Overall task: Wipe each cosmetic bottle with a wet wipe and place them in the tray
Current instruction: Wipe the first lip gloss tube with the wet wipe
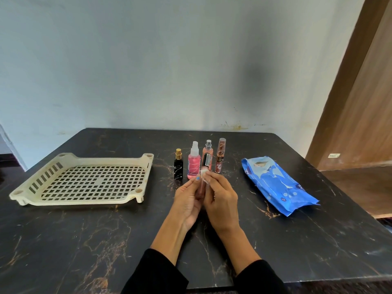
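Stretching across the frame, a dark marbled surface [84, 240] veined in brown carries everything in view, backed by a pale wall [148, 60] and a wooden panel [360, 102] at the right. A cream perforated tray [27, 192] sits at the left of the surface, with no bottles in it. A blue pack of wet wipes [277, 183] lies flat at the right, well apart from the tray. Between them, a person in black sleeves [154, 274] holds both hands together near the middle: the left hand [186, 200] has its fingers closed around a slim pinkish bottle [200, 189] held upright, while the right hand [220, 200] pinches a small white wet wipe [204, 173] against the bottle's top. Just behind the hands stand four more bottles in a row: a pink spray bottle [193, 162] with a clear cap, a peach bottle [207, 157] with a silver top, a slender rose-gold tube [220, 155], and, at the left end, a small black bottle [178, 165] with a gold cap.
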